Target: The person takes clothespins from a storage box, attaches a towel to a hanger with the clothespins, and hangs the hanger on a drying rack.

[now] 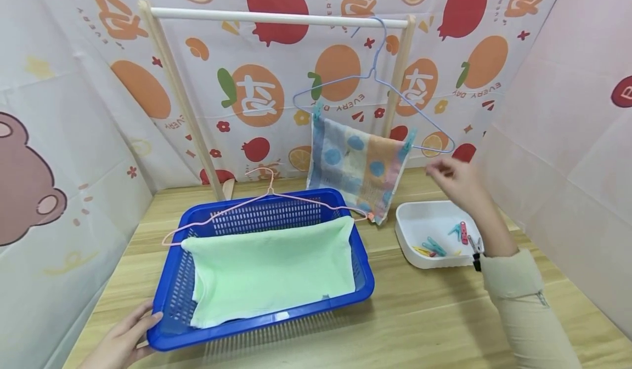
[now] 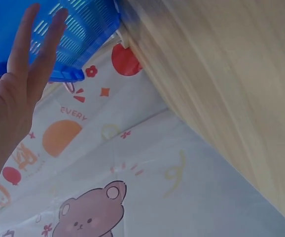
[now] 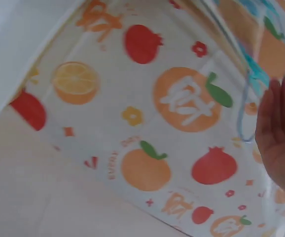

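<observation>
My left hand (image 1: 125, 333) rests against the near left corner of a blue plastic basket (image 1: 165, 303), and in the left wrist view two straight fingers (image 2: 46, 54) lie along its mesh. Across the basket lies a pink hanger (image 1: 237, 202) with a light green towel (image 1: 276, 270) draped from it. My right hand (image 1: 456, 180) is raised just below the right end of a blue hanger (image 1: 419, 108), its fingers loosely bent around nothing. That hanger hooks over a rack's white bar (image 1: 276, 17). A patterned cloth (image 1: 355, 163) hangs from it by two teal clothespins (image 1: 409, 138).
Under my right forearm stands a white bin (image 1: 410, 237) with several small clothespins (image 1: 434, 247) inside. The wooden rack posts (image 1: 180, 95) rise at the table's back. Fruit-printed sheets (image 1: 291, 34) enclose the wooden table (image 1: 419, 314) behind and at the sides.
</observation>
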Action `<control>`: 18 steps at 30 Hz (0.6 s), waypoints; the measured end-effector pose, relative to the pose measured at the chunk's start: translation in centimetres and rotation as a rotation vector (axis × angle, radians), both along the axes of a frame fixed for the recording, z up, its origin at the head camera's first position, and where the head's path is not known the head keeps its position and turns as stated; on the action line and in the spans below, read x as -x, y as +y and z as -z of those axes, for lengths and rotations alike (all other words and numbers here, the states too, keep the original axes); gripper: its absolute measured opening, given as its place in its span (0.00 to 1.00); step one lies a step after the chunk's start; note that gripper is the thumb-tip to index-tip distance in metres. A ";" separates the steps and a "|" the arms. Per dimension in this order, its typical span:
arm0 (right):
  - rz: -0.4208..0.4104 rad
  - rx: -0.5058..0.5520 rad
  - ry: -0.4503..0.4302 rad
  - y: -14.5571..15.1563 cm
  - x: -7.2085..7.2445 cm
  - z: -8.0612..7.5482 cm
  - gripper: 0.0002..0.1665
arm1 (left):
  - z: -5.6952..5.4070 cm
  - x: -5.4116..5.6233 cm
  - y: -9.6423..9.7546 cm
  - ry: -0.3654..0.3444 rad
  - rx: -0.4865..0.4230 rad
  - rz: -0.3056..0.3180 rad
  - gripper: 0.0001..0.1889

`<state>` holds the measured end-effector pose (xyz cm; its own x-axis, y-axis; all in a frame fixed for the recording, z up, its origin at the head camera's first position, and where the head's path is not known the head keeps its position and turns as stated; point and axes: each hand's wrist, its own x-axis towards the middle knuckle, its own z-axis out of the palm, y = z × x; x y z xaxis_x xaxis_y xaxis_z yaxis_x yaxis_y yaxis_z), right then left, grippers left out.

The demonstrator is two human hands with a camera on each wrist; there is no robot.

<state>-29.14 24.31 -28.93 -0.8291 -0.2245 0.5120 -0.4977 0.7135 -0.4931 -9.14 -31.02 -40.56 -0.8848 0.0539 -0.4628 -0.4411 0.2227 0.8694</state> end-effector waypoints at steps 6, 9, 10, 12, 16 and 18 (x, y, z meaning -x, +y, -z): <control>-0.142 -0.283 -0.355 3.0 0.0 5.7 0.09 | 0.5 0.1 -0.3 0.002 -0.053 0.000 0.33; -0.111 -0.347 -0.442 4.0 0.2 8.3 0.07 | 0.4 0.0 0.0 -0.007 -0.046 -0.023 0.33; -0.100 -0.365 -0.459 4.3 0.3 9.0 0.05 | 0.3 -0.1 0.1 -0.011 -0.043 -0.030 0.33; -0.099 -0.391 -0.474 4.7 0.4 10.1 0.04 | 0.3 -0.1 0.2 -0.012 -0.040 -0.035 0.33; -0.122 -0.422 -0.510 5.0 0.3 11.5 0.04 | 0.5 -0.2 0.2 -0.004 -0.034 -0.040 0.33; -0.129 -0.425 -0.536 5.2 0.3 12.1 0.05 | 0.6 -0.3 0.3 -0.008 -0.030 -0.048 0.33</control>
